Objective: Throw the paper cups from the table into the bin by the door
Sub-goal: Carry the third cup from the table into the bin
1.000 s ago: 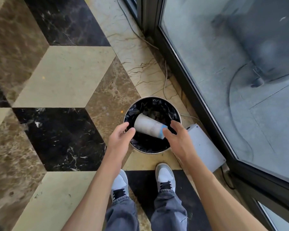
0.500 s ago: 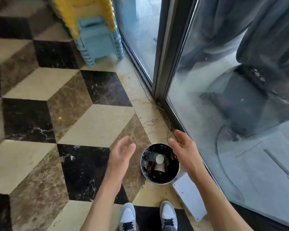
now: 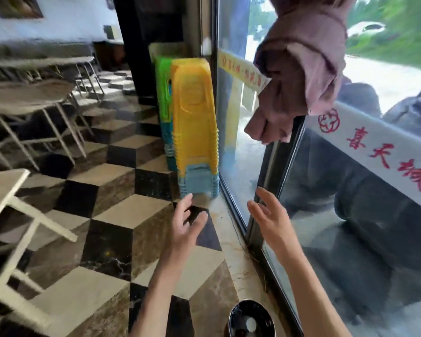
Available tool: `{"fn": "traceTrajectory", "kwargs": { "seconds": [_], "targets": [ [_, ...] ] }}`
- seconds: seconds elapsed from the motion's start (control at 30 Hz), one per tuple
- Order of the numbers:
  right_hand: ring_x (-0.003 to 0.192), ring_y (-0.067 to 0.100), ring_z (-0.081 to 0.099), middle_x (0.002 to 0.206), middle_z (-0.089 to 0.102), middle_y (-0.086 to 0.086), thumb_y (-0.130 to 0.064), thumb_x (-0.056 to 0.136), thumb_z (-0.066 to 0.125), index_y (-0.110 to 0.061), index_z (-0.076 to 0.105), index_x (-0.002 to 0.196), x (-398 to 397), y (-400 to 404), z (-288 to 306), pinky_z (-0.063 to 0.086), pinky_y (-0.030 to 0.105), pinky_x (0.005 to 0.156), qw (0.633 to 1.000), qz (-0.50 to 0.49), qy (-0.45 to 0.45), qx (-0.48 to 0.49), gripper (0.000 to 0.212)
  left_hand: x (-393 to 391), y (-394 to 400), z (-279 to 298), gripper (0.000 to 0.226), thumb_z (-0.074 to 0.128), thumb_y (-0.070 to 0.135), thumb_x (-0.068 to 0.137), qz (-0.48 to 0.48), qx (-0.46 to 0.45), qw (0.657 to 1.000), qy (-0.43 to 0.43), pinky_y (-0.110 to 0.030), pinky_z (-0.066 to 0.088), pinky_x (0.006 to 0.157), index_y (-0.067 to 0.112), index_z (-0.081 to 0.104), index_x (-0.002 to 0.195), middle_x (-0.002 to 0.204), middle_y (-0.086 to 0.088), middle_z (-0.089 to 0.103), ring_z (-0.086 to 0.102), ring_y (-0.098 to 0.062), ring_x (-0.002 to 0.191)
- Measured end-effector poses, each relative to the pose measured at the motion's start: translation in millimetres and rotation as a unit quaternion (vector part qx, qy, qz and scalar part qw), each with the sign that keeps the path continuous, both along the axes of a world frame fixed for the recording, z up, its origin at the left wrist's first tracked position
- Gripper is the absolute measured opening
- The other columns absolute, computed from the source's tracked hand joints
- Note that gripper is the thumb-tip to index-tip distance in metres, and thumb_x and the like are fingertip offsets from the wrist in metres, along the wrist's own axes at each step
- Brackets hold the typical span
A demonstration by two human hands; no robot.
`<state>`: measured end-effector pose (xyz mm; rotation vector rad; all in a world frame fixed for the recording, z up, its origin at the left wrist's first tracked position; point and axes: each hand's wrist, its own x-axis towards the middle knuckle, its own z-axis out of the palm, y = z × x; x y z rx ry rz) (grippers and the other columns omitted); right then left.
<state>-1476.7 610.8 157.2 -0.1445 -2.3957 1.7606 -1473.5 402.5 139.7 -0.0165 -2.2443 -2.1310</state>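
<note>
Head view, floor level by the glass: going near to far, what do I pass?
Bin with a paper cup inside → left hand and right hand, both empty and open → stacked plastic stools → folding tables.

Daylit and motion-blurred, I saw.
Light came through the glass door point(image 3: 350, 215) beyond my right fingers point(image 3: 265, 200); tables point(image 3: 27, 98) past my left fingers point(image 3: 185, 203) smeared, edges bowed.

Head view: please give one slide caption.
Both empty hands, left and right, open above the bin holding a paper cup.
</note>
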Motion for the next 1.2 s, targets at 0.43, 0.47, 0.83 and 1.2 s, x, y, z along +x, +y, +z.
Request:
{"fn": "traceTrajectory", "kwargs": {
  "seconds": [0.43,0.47,0.83,1.2],
  "targets": [
    [0.136,0.015,0.042,0.149,0.042,-0.011,-0.062,0.08,0.053,-0.032,0.036,0.147,27.4,-104.9,104.2,0.04,0.042,0.11,0.964,0.23,0.12,0.058,0.075,106.7,-112.8,86.2,0.076,0.057,0.089,0.064,0.218,-0.076,0.967,0.108,-0.021,0.032,0.099,0.071,0.033,0.134,0.153,0.027,0.032,0.033,0.015,0.13],
    [0.137,0.015,0.042,0.149,0.041,-0.013,-0.063,0.08,0.053,-0.033,0.036,0.147,32.0,-118.5,106.6,0.041,0.042,0.11,0.957,0.256,0.125,0.058,0.075,124.6,-122.9,86.3,0.076,0.057,0.088,0.066,0.244,-0.081,0.961,0.104,-0.026,0.032,0.102,0.07,0.033,0.136,0.154,0.028,0.032,0.033,0.014,0.132],
    [0.133,0.009,0.043,0.15,0.04,-0.016,-0.059,0.085,0.055,-0.042,0.032,0.146,193.4,-308.5,100.6,0.042,0.035,0.108,0.827,0.552,0.107,-0.007,0.068,399.3,-204.3,93.2,0.074,0.059,0.074,0.073,0.545,-0.061,0.834,0.065,-0.032,0.029,0.114,0.053,0.04,0.141,0.156,0.018,0.036,0.034,0.003,0.14],
    [0.119,0.0,0.053,0.133,0.051,-0.021,-0.058,0.08,0.055,-0.045,0.04,0.136,552.9,-477.3,79.7,0.045,0.024,0.098,0.615,0.787,0.031,-0.028,0.06,772.8,-238.5,75.0,0.056,0.073,0.057,0.079,0.798,-0.044,0.599,0.05,-0.041,0.036,0.115,0.054,0.047,0.129,0.144,0.02,0.047,0.044,-0.006,0.135]
  ]
}}
